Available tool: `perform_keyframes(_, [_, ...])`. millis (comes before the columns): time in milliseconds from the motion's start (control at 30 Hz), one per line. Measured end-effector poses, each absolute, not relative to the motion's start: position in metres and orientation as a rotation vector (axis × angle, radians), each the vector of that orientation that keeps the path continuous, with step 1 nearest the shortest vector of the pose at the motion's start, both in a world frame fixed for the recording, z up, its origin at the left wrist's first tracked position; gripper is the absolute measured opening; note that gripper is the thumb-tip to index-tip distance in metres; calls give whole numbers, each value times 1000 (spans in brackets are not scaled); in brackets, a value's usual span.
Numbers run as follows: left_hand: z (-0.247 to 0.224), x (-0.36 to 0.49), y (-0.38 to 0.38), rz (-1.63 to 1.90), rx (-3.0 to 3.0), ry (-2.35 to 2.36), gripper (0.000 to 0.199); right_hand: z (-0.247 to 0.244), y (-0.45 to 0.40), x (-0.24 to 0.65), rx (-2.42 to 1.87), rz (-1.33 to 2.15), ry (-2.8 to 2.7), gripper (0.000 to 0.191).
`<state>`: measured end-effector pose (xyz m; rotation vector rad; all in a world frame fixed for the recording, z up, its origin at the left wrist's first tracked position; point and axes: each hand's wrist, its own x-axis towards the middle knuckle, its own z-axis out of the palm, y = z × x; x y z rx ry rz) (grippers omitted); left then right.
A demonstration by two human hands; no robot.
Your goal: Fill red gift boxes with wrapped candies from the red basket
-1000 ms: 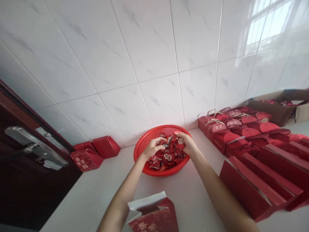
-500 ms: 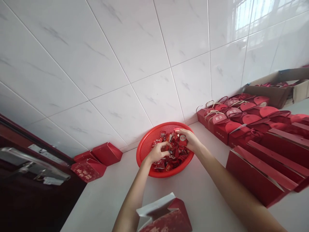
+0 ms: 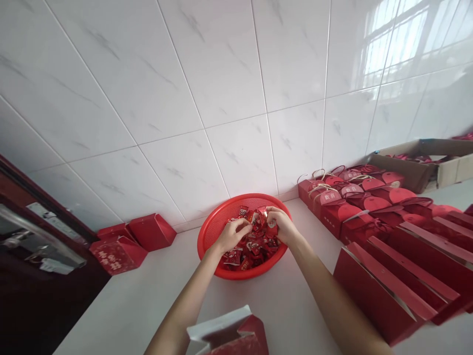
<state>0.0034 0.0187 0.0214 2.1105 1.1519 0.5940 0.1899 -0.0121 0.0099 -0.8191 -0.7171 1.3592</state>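
Note:
A red oval plastic basket (image 3: 208, 235) stands against the tiled wall, with many red-wrapped sweets (image 3: 254, 246) inside. Over its middle is my left hand (image 3: 232, 235), thumb and fingertips pinched together; whatever may be between them is too small to make out. My right hand (image 3: 283, 224), at the basket's right side, is closed on red-wrapped sweets (image 3: 271, 228). Nearest to me, an open red paper box (image 3: 247, 340) with a white inside sits below the basket, between my forearms.
Three red boxes (image 3: 152, 232) lie at the left by the wall. Rows of closed red gift boxes with cord handles (image 3: 332, 209) and open red boxes (image 3: 377, 291) fill the right. Behind them is a cardboard carton (image 3: 406, 172). A dark door with a metal handle is far left.
The fingers of my left hand have come together from a spread pose. My right hand stays at the basket's right side, its fingers curled in more. The whole view has shifted slightly.

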Motion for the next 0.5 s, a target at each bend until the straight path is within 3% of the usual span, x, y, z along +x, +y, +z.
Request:
perform_keyframes(200, [20,5,20,774,2062,953,40,6,-17,186,-986,1422,-850,41])
perform_keyframes(500, [16,6,24,867,2022,987,36,15,-19,189,-932,1414,-811,44])
